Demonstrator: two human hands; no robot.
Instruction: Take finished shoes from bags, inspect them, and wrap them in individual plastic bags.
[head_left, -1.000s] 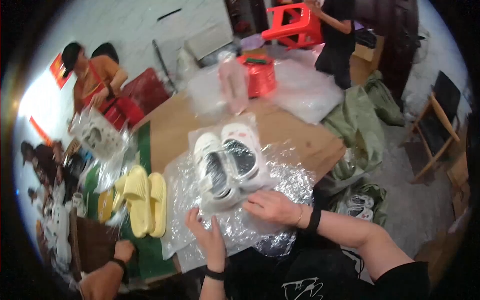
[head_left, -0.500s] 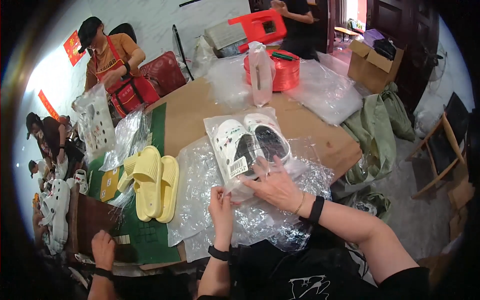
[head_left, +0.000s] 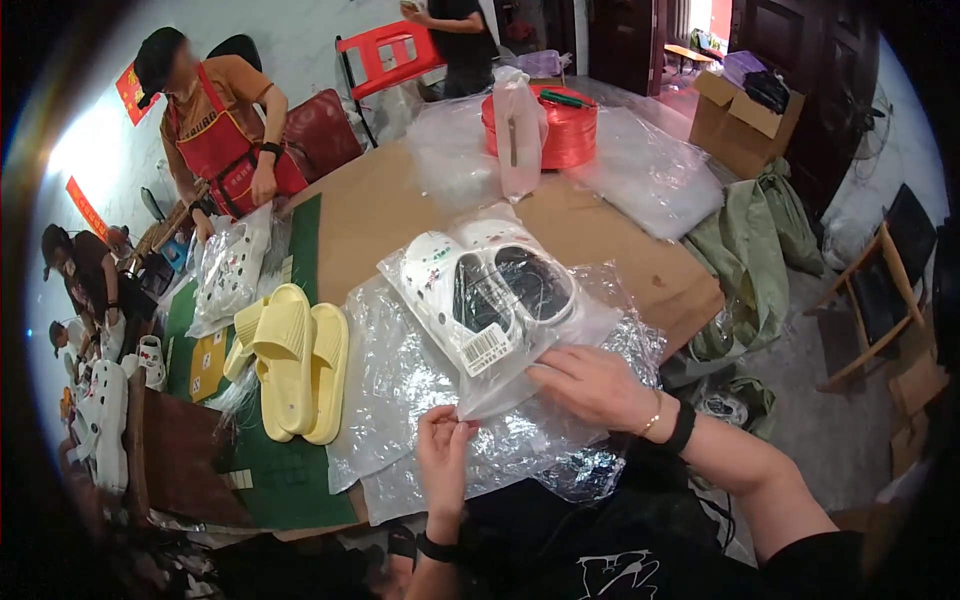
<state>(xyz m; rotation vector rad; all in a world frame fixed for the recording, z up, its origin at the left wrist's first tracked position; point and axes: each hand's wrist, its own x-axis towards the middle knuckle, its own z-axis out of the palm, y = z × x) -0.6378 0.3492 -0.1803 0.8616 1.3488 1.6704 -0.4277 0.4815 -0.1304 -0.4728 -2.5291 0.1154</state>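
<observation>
A pair of white clogs (head_left: 430,285) with dark insides lies in a clear plastic bag (head_left: 500,390) on the table before me. Its near end bears a white barcode label (head_left: 486,350). My left hand (head_left: 445,455) is closed, pinching the bag's near corner between thumb and fingers. At the bag's right near edge, my right hand (head_left: 605,388) grips the plastic with bent fingers; its fingertips are partly hidden. Beneath lies a spread of loose clear bags (head_left: 390,440). Yellow slippers (head_left: 290,365) rest to the left on a green mat (head_left: 285,500).
A roll of red twine (head_left: 570,140) and more clear bags (head_left: 650,185) occupy the table's far side. Across the left corner, a co-worker (head_left: 235,120) handles bagged clogs (head_left: 230,275). Green sacks (head_left: 735,265), a chair (head_left: 875,290) and a cardboard box (head_left: 740,120) stand right.
The bagged clogs have tilted and shifted slightly. My right hand has moved off the clogs, rightward to the bag's edge. The co-worker's bag has come down; a person's red stool has moved left.
</observation>
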